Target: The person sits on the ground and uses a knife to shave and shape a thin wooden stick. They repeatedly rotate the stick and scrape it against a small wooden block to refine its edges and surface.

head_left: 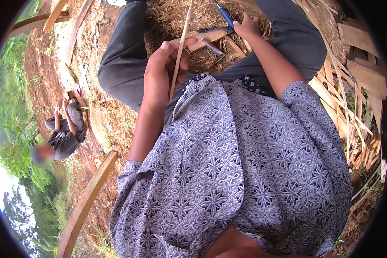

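Note:
My left hand [165,64] is closed round a thin, pale wooden stick [184,32], which stands nearly upright past my thumb. The index finger of that hand stretches out to the right. At the top, between my knees, my right hand [248,28] is curled at the end of a blue-handled tool [225,15]. The tool points up and to the left, and its thin tip is partly cut off by the frame. Below it lies a wooden piece [202,39] with a dark upper edge. Beside that rests a small flat pinkish and blue object [212,46], its kind unclear.
Wood shavings [167,15] cover the ground between my legs. Split wooden strips [337,101] and broader slats [367,77] are piled on the right. A curved wooden beam [88,204] runs along the lower left. Another person [66,129] sits farther off to the left.

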Motion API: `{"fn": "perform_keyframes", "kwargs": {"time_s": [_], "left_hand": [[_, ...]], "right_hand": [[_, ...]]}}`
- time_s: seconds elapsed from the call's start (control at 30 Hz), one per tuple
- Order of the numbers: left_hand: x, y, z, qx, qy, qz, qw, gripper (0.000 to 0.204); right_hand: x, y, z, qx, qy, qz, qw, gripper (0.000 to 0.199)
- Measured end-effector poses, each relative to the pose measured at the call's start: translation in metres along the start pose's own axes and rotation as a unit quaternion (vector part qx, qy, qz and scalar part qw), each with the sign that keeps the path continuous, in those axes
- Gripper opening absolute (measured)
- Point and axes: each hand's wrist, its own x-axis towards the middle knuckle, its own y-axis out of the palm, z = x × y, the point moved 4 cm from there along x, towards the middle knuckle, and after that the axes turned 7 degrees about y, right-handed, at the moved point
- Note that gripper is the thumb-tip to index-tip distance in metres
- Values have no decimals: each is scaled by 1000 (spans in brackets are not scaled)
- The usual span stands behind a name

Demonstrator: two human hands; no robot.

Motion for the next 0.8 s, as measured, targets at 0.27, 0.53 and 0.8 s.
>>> {"fn": "perform_keyframes", "kwargs": {"time_s": [0.27,0.53,0.8], "left_hand": [[5,-1,0,-55,28,-7,998,48],[3,4,-1,-23,32,18,999,51],[-3,6,-1,-58,38,2,998,52]], "right_hand": [[-94,5,50,115,-306,85,941,25],[-85,6,53,71,-287,169,940,24],[-82,18,55,85,-263,189,942,23]]}}
